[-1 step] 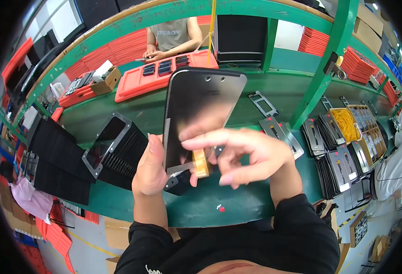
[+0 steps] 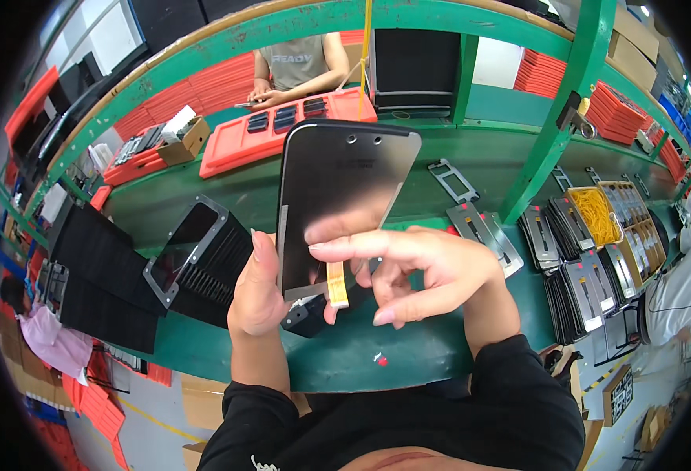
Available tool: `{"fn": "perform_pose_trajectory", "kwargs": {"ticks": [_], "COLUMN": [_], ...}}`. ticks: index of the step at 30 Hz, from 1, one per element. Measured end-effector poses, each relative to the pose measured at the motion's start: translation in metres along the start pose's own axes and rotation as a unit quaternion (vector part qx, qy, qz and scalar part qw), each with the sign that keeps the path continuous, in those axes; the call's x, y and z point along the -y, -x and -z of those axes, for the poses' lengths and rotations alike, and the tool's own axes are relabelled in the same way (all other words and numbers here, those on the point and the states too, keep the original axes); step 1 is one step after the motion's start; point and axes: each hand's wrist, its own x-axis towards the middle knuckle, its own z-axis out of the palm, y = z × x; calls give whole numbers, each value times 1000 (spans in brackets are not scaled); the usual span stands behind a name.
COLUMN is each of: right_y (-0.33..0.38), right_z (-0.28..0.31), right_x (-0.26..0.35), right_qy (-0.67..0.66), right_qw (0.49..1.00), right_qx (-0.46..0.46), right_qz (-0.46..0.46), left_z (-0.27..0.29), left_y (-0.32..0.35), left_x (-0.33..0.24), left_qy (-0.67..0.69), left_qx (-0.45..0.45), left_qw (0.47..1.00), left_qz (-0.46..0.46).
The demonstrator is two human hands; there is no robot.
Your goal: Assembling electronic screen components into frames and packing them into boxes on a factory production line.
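A dark, glossy phone display panel [image 2: 338, 177] is tilted up above the bench, with two small round holes near its top edge. A yellow-gold flex cable [image 2: 337, 286] hangs from its lower edge. My left hand [image 2: 257, 290] grips the panel at its lower left, thumb along the side and fingers mostly hidden behind. My right hand [image 2: 432, 271] stretches its index finger across the panel's lower front, where the glass mirrors it. That fingertip is at or very near the surface; I cannot tell whether it touches. The right thumb stands apart below, and the other fingers curl loosely.
A black slotted rack [image 2: 204, 251] stands left on the green bench [image 2: 408, 357]. Grey metal plates [image 2: 483, 235] and stacked fixtures [image 2: 577, 290] lie right, beside yellow rubber bands [image 2: 593, 216]. A green post [image 2: 557, 118] rises nearby. Opposite, a person sits behind a red tray [image 2: 228, 149].
The panel has shifted very slightly left and its tilt has changed a little, with the flex cable moving along. Both hands keep nearly the same pose.
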Motion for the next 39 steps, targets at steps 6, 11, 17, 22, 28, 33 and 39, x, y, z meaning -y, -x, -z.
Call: {"fn": "perform_pose_trajectory", "kwargs": {"ticks": [6,11,17,22,28,33,39], "right_y": [-4,4,-3,3,4,0,5], "right_z": [13,32,57,53,36,37,30], "right_x": [3,-6,-24,-117,-148,-140,-143], "right_qy": [-11,79,77,86,-11,-38,-89], "right_qw": [987,988,985,971,967,965,957], "right_qx": [141,129,1,-113,-161,-122,-97], "right_qz": [-74,-30,-152,-194,-195,-230,-258], "left_z": [-9,6,31,37,34,30,28], "left_y": [-9,-16,7,35,54,42,30], "left_x": [2,-6,-33,-3,29,39,50], "left_qy": [30,-47,-248,-443,-626,-642,-636], "left_qx": [-59,-96,-140,-209,-199,-193,-199], "left_qw": [998,994,953,872,752,740,740], "left_qz": [6,-39,-102,-15,43,57,92]}}
